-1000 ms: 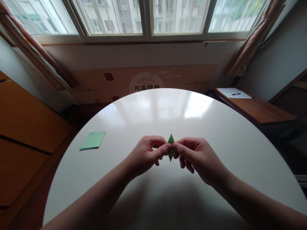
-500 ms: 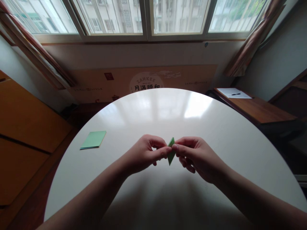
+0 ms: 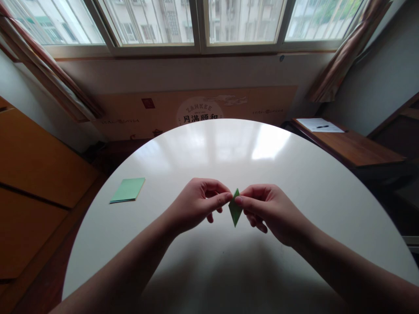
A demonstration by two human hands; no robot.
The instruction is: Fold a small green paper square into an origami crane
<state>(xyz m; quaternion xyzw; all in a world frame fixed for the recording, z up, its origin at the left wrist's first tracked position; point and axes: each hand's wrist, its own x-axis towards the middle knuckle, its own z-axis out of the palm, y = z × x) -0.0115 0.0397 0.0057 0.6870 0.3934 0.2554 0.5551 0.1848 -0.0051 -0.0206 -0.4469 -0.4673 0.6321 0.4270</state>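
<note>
Pinching the folded green paper (image 3: 235, 212) from both sides, the left hand (image 3: 198, 203) and right hand (image 3: 273, 207) hold it over the white table (image 3: 307, 183), long axis running up the view, longer point downward.

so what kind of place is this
Probably a room in a home, though a small office is possible: there's a wide window with curtains, a white table with a curved edge, and a wooden desk holding paper and a pen.

Green paper (image 3: 235, 214) partly hidden behind the 2 hands (image 3: 273, 208)
</note>
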